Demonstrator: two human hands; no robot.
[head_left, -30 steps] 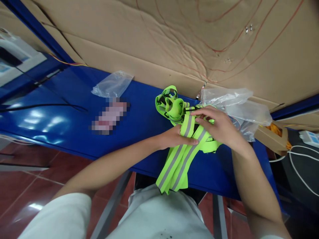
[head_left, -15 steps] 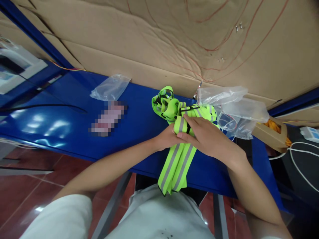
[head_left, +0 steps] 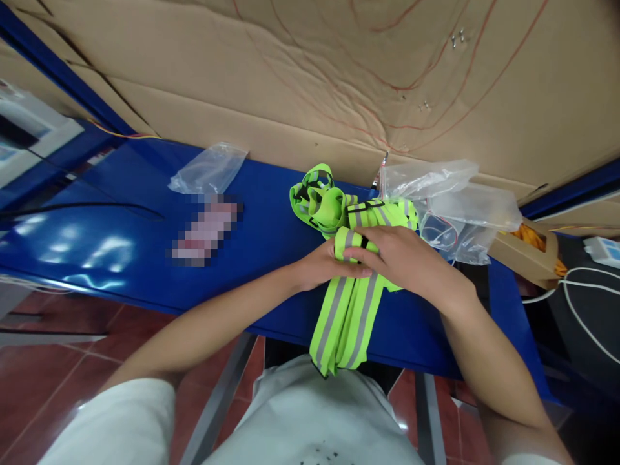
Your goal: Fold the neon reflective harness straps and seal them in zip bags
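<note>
Between my hands is a neon-green reflective strap [head_left: 343,316] with a grey stripe, its upper part folded into a loop and its long bands hanging over the table's front edge toward my lap. My left hand [head_left: 322,266] grips the loop from the left, thumb stretched across the bands. From the right, my right hand [head_left: 394,255] wraps over the same loop, its fingers partly hiding a black piece on it. Just beyond lies a heap of similar green straps [head_left: 327,203], some coiled, with a black buckle-like outline on one.
The blue table [head_left: 261,226] backs onto a cardboard panel [head_left: 194,103] with red wires. Clear plastic bags [head_left: 210,169] lie at the back left, more bags [head_left: 475,203] at the right. A blurred-out pink item [head_left: 208,232] lies left. A cardboard box [head_left: 526,258] stands right.
My left thumb now extends across the bands below the loop. My right thumb has risen onto the loop. The hanging bands have shifted slightly, and the whole view has moved a little.
</note>
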